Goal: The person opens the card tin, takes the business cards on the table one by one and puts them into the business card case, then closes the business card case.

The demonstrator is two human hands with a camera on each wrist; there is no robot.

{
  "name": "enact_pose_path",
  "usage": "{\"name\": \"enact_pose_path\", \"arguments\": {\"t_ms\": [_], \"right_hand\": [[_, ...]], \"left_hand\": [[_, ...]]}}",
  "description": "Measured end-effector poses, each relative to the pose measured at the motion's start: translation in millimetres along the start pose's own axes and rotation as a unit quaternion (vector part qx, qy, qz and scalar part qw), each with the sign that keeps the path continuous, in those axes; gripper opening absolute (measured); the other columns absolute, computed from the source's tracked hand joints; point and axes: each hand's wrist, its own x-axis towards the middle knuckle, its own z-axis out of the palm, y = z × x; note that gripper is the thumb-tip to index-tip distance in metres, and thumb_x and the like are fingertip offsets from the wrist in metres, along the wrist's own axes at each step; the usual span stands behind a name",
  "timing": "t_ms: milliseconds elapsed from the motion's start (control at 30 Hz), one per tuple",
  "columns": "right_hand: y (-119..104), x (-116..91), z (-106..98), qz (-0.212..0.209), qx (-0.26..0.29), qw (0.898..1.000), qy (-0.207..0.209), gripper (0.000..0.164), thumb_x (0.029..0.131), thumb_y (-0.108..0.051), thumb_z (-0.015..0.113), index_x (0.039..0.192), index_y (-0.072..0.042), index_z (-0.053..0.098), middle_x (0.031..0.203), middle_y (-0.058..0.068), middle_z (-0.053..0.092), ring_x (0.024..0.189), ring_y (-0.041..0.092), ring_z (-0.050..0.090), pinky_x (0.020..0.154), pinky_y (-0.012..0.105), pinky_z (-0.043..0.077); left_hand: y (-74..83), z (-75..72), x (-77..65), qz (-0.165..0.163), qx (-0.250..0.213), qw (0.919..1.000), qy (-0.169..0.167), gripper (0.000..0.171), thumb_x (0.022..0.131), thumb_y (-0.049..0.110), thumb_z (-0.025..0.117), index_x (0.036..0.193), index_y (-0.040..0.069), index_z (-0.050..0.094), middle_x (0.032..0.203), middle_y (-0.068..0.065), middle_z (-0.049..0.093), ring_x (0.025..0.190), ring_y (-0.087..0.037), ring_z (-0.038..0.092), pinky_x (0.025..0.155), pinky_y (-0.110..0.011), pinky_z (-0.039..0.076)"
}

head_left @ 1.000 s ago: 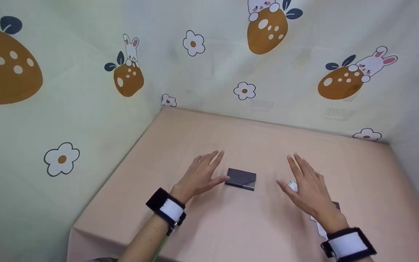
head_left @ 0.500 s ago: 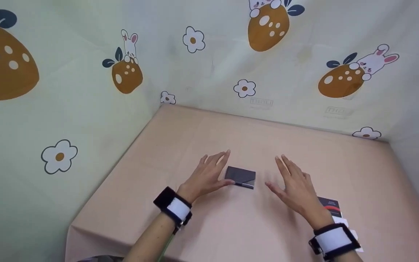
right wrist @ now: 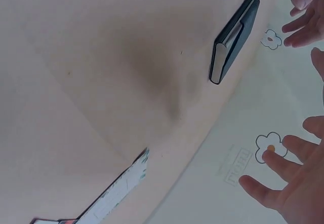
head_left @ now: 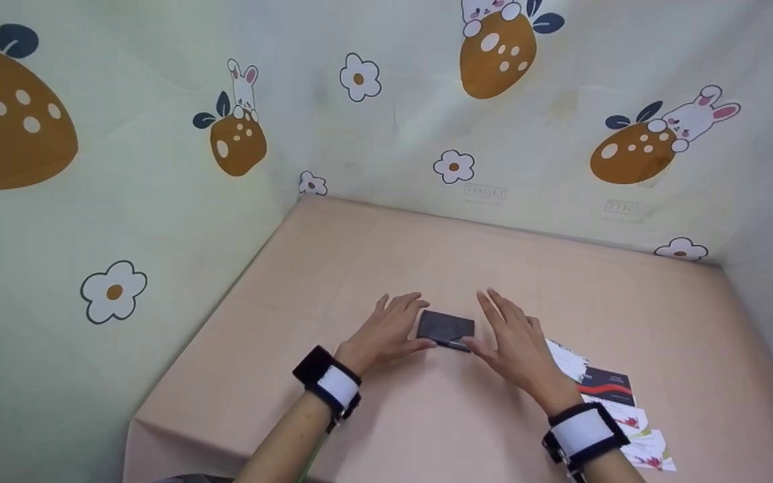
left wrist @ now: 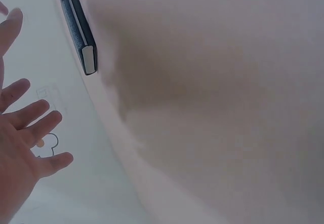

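A dark grey card case (head_left: 445,327) with a slanted flap and a metal edge lies flat on the table, between both hands. At its left side my left hand (head_left: 386,330) hovers, thumb by the near left corner and fingers spread. My right hand (head_left: 515,345) hangs on the other side, its thumb tip overlapping the near right corner in the head view. Both wrist views show the case (left wrist: 83,36) apart from the spread fingers of the left hand (left wrist: 23,148) and of the right hand (right wrist: 298,183).
Several printed cards (head_left: 606,386) lie in an overlapping row right of the right hand, one dark with a red stripe, others white. The table (head_left: 333,248) has a pinkish cloth. A patterned curtain (head_left: 400,121) closes the back and left sides.
My right hand has moved left toward the case, uncovering more of the printed cards. The left hand has shifted slightly right to the case's edge. The case has stayed in place.
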Motion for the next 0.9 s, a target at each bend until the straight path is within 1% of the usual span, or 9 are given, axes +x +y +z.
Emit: {"name": "enact_pose_path", "arguments": {"t_ms": [233, 300, 433, 533, 700, 767, 900], "right_hand": [[-4.1, 1.6, 12.7, -0.004, 0.007, 1.0, -0.001, 0.08, 0.09, -0.047, 0.07, 0.154, -0.01, 0.039, 0.157, 0.016, 0.044, 0.14, 0.038, 0.046, 0.103, 0.06, 0.045], [-5.6, 2.6, 15.0, 0.0, 0.009, 1.0, -0.013, 0.081, 0.091, -0.048, 0.069, 0.155, -0.01, 0.038, 0.157, 0.016, 0.043, 0.14, 0.038, 0.046, 0.104, 0.061, 0.044], [-8.7, 5.3, 16.5, 0.019, 0.015, 0.998, -0.054, 0.084, 0.093, -0.052, 0.064, 0.158, -0.01, 0.031, 0.16, 0.016, 0.038, 0.143, 0.039, 0.042, 0.108, 0.068, 0.04], [-10.9, 8.0, 17.5, 0.026, 0.021, 0.997, -0.072, 0.086, 0.094, -0.054, 0.063, 0.159, -0.01, 0.028, 0.161, 0.016, 0.035, 0.144, 0.04, 0.04, 0.109, 0.069, 0.038], [-12.8, 10.6, 22.6, 0.021, 0.029, 0.996, -0.08, 0.083, 0.093, -0.051, 0.064, 0.158, -0.011, 0.03, 0.161, 0.017, 0.036, 0.144, 0.04, 0.04, 0.108, 0.063, 0.04], [-12.8, 10.7, 25.5, 0.017, 0.027, 0.997, -0.077, 0.083, 0.093, -0.05, 0.065, 0.157, -0.01, 0.031, 0.159, 0.018, 0.038, 0.142, 0.04, 0.042, 0.107, 0.062, 0.042], [-12.6, 10.1, 30.9, 0.015, 0.026, 0.997, -0.073, 0.081, 0.093, -0.046, 0.067, 0.156, -0.008, 0.034, 0.157, 0.02, 0.042, 0.14, 0.041, 0.045, 0.104, 0.061, 0.044]], "left_hand": [[0.6, 4.5, 3.3, 0.012, 0.027, 0.9995, 0.003, 0.071, 0.094, 0.053, 0.063, 0.147, 0.01, 0.045, 0.155, -0.013, 0.046, 0.145, -0.027, 0.042, 0.121, -0.058, 0.03], [1.3, 5.7, 4.0, 0.011, 0.026, 0.9996, -0.001, 0.07, 0.094, 0.051, 0.064, 0.148, 0.01, 0.044, 0.155, -0.013, 0.046, 0.145, -0.027, 0.042, 0.121, -0.058, 0.03], [4.0, 7.0, 6.1, 0.009, 0.028, 0.9995, -0.011, 0.069, 0.094, 0.051, 0.063, 0.149, 0.013, 0.044, 0.155, -0.013, 0.045, 0.146, -0.028, 0.041, 0.121, -0.06, 0.029], [5.4, 7.8, 7.4, 0.007, 0.034, 0.9992, -0.018, 0.07, 0.094, 0.052, 0.063, 0.15, 0.015, 0.044, 0.155, -0.013, 0.045, 0.147, -0.028, 0.04, 0.121, -0.061, 0.028], [5.9, 10.9, 7.8, -0.006, 0.048, 0.9984, -0.029, 0.072, 0.093, 0.056, 0.061, 0.151, 0.017, 0.043, 0.156, -0.012, 0.045, 0.147, -0.026, 0.04, 0.122, -0.06, 0.027], [6.1, 12.5, 8.0, -0.01, 0.052, 0.9981, -0.033, 0.072, 0.093, 0.058, 0.06, 0.151, 0.018, 0.043, 0.156, -0.011, 0.045, 0.147, -0.026, 0.04, 0.122, -0.06, 0.027], [6.6, 16.9, 8.5, -0.004, 0.061, 0.9978, -0.025, 0.071, 0.092, 0.058, 0.06, 0.15, 0.019, 0.044, 0.153, -0.011, 0.047, 0.145, -0.026, 0.043, 0.121, -0.061, 0.029]]}}
